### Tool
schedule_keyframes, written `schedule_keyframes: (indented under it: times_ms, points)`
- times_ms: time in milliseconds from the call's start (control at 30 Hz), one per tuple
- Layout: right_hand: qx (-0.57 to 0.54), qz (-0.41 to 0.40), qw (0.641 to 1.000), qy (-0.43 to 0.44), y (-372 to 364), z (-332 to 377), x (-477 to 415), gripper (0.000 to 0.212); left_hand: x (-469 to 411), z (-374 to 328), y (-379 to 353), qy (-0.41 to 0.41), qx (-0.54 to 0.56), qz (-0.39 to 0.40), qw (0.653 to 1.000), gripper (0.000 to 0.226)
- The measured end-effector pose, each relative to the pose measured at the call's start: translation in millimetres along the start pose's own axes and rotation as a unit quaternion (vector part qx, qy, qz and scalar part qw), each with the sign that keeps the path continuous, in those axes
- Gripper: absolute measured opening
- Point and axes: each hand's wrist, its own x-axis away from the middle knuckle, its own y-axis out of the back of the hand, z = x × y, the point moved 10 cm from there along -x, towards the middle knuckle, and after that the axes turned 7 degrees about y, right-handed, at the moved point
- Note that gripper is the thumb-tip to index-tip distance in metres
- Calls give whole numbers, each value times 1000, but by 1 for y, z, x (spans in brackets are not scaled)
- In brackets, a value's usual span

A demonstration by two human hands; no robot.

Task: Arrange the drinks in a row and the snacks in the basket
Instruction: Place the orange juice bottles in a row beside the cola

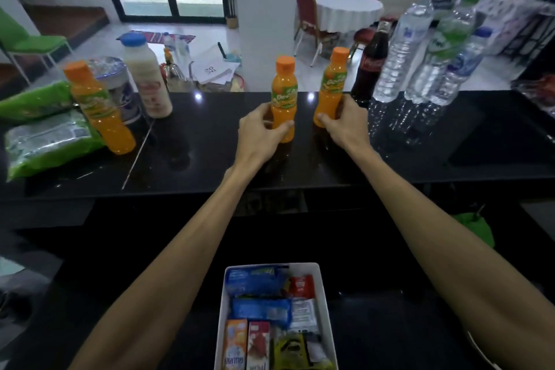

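Observation:
Two small orange juice bottles stand upright at the middle of the black counter. My left hand grips the lower part of the left one. My right hand grips the base of the right one, which stands beside a cola bottle. Three clear water bottles follow to the right in a line. A third orange juice bottle and a milky bottle with a blue cap stand at the left. A white basket near me holds several snack packs.
Two green snack bags lie at the counter's left end, with a round tin behind the third juice bottle. A thin metal stick lies on the counter. Chairs and a round white-clothed table stand beyond the counter.

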Motion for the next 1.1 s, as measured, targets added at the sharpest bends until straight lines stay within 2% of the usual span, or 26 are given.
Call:
schedule_keyframes:
  times_ms: [167,367,600,800,1100]
  points:
    - [28,-3,1000,-13,1,-21,-27,36,-13,-10,-37,-6,-20,23,1000,40]
    - [72,6,996,-58,-4,-44,-64,42,-19,0,-41,19,3,25,999,39]
    - [20,37,998,-47,-16,-59,-79,35,-23,5,-46,32,13,37,999,44]
    - [-19,26,998,-54,-16,-66,-81,28,-22,7,-47,40,16,38,998,44]
    - [-93,5,993,-71,-11,-70,-79,32,-19,9,-48,49,12,48,998,37]
